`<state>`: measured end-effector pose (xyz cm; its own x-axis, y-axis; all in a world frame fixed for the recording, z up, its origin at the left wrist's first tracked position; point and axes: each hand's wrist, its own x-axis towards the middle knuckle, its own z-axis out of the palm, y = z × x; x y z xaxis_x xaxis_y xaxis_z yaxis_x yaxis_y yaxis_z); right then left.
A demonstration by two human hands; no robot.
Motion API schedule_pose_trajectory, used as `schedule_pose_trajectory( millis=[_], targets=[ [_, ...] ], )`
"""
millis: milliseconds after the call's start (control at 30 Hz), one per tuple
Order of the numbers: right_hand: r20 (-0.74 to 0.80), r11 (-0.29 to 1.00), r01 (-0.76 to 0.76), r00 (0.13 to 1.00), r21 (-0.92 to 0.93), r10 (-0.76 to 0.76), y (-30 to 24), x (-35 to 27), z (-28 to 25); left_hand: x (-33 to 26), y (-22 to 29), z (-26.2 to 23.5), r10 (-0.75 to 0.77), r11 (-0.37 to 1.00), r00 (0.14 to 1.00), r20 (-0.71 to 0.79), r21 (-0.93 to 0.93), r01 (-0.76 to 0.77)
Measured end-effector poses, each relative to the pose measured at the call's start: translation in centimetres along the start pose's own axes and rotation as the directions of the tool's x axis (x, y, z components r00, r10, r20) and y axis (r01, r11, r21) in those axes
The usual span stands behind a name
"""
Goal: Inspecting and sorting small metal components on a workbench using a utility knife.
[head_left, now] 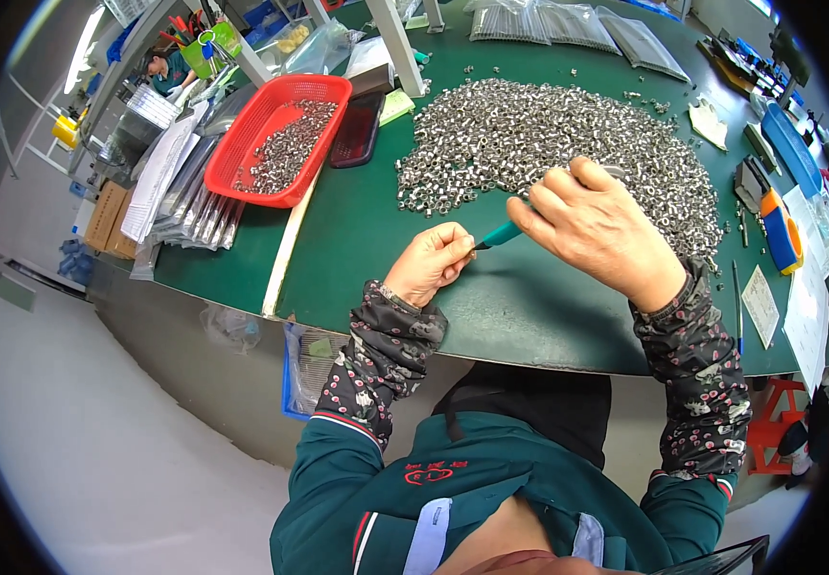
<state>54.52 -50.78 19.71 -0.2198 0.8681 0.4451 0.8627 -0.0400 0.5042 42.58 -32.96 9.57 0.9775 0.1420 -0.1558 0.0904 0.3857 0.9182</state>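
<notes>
Bright, even, cool light falls on the bench [338,259], and a tube light [85,48] burns white at the upper left. A soft, dark shadow spreads beneath the right hand [601,230], with a pale sheen on the bench top near the left hand [429,264]. The metal parts [568,125] sparkle with small highlights; the plastic bags [539,24] catch glare. The floor [146,450] looks washed out. Hands and parts are fairly sharp, while the far background softens. Fisheye distortion bows the bench's edges, and black corners with bluish fringes ring the view.
</notes>
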Motion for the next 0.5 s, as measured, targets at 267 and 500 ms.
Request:
schedule_pose_trajectory(
  millis=[267, 500],
  targets=[
    [0.023, 0.99, 0.068, 0.998, -0.12, -0.066, -0.6, -0.1, 0.1, 0.1, 0.0, 0.1, 0.001, 1.0, 1.0, 0.022, 0.021, -0.001],
    [0.018, 0.986, -0.159, 0.987, 0.054, 0.158, -0.8, -1.6, -0.1, -0.1, -0.6, 0.0, 0.116, 0.993, 0.992, -0.04, -0.026, -0.117]
  ],
)
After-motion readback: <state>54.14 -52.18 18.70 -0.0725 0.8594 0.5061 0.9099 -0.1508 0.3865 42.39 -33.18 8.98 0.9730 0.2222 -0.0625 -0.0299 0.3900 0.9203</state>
